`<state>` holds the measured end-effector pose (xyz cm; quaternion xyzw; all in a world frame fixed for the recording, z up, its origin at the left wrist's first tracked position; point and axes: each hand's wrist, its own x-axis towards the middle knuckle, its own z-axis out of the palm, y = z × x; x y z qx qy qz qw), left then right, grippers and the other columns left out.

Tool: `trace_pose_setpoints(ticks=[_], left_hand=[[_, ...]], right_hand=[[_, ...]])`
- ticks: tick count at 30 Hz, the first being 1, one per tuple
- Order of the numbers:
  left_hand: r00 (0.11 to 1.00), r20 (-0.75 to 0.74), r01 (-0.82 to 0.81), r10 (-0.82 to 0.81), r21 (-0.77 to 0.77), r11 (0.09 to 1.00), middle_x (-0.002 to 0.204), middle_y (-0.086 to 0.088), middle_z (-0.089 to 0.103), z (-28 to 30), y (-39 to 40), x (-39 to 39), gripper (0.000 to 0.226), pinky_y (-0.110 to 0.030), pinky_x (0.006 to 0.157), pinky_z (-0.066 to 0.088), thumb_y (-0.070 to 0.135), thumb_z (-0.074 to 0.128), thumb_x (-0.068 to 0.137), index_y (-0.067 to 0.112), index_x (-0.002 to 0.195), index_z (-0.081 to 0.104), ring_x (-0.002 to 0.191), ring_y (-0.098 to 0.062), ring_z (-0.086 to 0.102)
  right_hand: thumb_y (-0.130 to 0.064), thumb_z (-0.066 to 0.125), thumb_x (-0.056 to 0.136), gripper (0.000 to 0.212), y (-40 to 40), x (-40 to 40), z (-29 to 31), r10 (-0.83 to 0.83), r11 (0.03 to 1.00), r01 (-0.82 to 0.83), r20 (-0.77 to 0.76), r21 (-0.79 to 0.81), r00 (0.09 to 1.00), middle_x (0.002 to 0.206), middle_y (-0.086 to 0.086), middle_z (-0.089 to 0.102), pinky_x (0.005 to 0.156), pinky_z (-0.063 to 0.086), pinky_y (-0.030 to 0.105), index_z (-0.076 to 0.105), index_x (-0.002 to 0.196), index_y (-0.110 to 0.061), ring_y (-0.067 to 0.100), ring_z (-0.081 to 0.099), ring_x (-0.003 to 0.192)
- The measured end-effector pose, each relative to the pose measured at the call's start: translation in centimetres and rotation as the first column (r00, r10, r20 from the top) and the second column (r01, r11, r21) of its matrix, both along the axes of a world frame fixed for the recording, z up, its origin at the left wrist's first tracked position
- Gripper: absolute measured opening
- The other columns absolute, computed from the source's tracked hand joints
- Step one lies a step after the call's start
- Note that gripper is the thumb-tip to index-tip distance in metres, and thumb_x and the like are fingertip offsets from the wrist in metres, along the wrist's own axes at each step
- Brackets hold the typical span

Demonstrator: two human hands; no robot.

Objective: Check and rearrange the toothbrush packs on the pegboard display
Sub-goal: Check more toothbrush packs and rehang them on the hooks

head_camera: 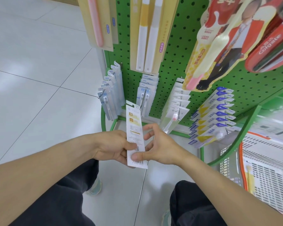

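While the person crouches in front of the green pegboard (pixel 173 51), both hands hold 1 toothbrush pack (pixel 135 128) upright, with its printed back side toward the camera. The left hand (pixel 116 146) grips the lower part of the pack from the left, its thumb lying across the card. The right hand (pixel 155 144) pinches the bottom of the pack with the thumb on the front, near the barcode, and the other fingers are spread loosely behind the right edge of the card. The top of the pack, with its hang hole, is just beside the tip of a metal hook (pixel 143 101) in the lower row of the pegboard, but I cannot tell if it touches the hook. On this hook hang grey-blue packs (pixel 147 88). Toward the left edge of the pegboard hangs another row of similar pale packs (pixel 111 90), and toward the right edge hang white packs (pixel 178 101) and then blue and yellow packs (pixel 214 115). Above them, near the top edge, hang long beige packs (pixel 147 35) and red packs (pixel 271 43). At the right, on the floor, stands a white plastic basket (pixel 266 173). The floor (pixel 31 70) has pale tiles.
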<state>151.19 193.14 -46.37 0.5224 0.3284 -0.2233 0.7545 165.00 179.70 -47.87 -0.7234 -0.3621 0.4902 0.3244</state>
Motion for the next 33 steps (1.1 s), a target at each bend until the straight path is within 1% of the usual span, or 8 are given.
trace_pose_setpoints(ticks=[3,5,8,11,13,17,24,33], left_hand=[[0.998,-0.023,0.060,-0.060,-0.028,0.998,0.118,-0.013,0.073,0.2,0.1,0.0,0.030,-0.047,0.091,0.059,0.012,0.044,0.106,0.009,0.131,0.060,0.113,-0.036,0.068],[0.997,-0.048,0.061,-0.061,-0.004,0.998,0.113,-0.014,0.075,0.1,0.2,0.0,0.030,-0.048,0.089,0.059,0.022,0.042,0.108,0.011,0.127,0.063,0.107,-0.034,0.071],[0.999,-0.033,0.038,-0.034,0.134,0.990,0.108,-0.009,0.077,-0.6,0.1,0.0,0.025,-0.043,0.088,0.060,0.022,0.050,0.105,0.012,0.122,0.066,0.098,-0.025,0.074],[0.979,0.066,-0.202,0.191,0.260,0.944,0.107,-0.006,0.077,-1.7,0.5,0.3,0.035,-0.039,0.079,0.063,0.002,0.064,0.095,0.009,0.128,0.059,0.094,-0.022,0.075],[0.960,0.084,-0.282,0.269,0.287,0.915,0.105,-0.007,0.077,-1.7,0.9,0.5,0.044,-0.040,0.076,0.064,-0.003,0.069,0.090,0.008,0.129,0.054,0.093,-0.023,0.075],[0.973,0.069,-0.231,0.221,0.264,0.937,0.104,-0.010,0.077,-1.6,0.7,0.4,0.041,-0.042,0.077,0.063,-0.004,0.066,0.091,0.008,0.128,0.052,0.093,-0.026,0.076],[0.984,0.114,-0.160,0.135,0.250,0.955,0.108,-0.009,0.077,-1.2,0.7,0.4,0.045,-0.046,0.082,0.062,-0.001,0.064,0.094,0.017,0.133,0.051,0.097,-0.027,0.075],[0.985,0.139,0.050,-0.100,0.323,0.945,0.113,-0.007,0.076,-1.2,0.4,0.4,0.051,-0.051,0.088,0.060,0.003,0.063,0.096,0.024,0.140,0.047,0.101,-0.026,0.074]], right_hand=[[-0.011,0.098,0.058,0.128,0.2,0.4,-0.4,-0.124,0.992,0.120,-0.116,-0.037,0.986,0.118,0.005,0.054,0.056,0.056,0.033,0.016,0.153,-0.032,0.015,0.070,0.071],[-0.007,0.097,0.057,0.129,0.2,0.4,-0.5,-0.141,0.990,0.136,-0.160,-0.039,0.977,0.114,0.005,0.062,0.049,0.050,0.031,0.016,0.155,-0.029,0.019,0.071,0.074],[-0.003,0.095,0.061,0.123,0.1,0.4,-0.2,-0.109,0.994,0.102,-0.180,-0.048,0.978,0.106,0.008,0.069,0.041,0.045,0.028,0.020,0.154,-0.030,0.018,0.070,0.066],[-0.006,0.094,0.064,0.115,-0.1,0.5,-0.1,-0.019,0.995,0.005,-0.148,-0.095,0.989,0.097,0.010,0.070,0.038,0.045,0.027,0.023,0.151,-0.029,0.020,0.068,0.059],[-0.009,0.093,0.068,0.098,-0.1,0.3,-0.2,0.051,0.992,-0.065,-0.132,-0.109,0.990,0.094,0.010,0.073,0.040,0.047,0.028,0.033,0.142,-0.028,0.021,0.068,0.057],[-0.017,0.089,0.076,0.062,0.0,0.3,-0.3,0.100,0.989,-0.117,-0.169,-0.091,0.981,0.086,0.007,0.078,0.042,0.050,0.027,0.052,0.125,-0.021,0.021,0.069,0.055],[-0.020,0.090,0.075,0.036,0.3,0.8,-0.3,0.055,0.996,-0.061,-0.089,-0.068,0.995,0.085,0.004,0.079,0.048,0.052,0.026,0.074,0.105,-0.013,0.016,0.069,0.060],[-0.020,0.093,0.070,0.034,0.3,1.8,0.1,-0.019,0.999,0.016,-0.047,-0.045,0.999,0.083,0.002,0.079,0.055,0.054,0.027,0.078,0.100,-0.014,0.019,0.074,0.068]])
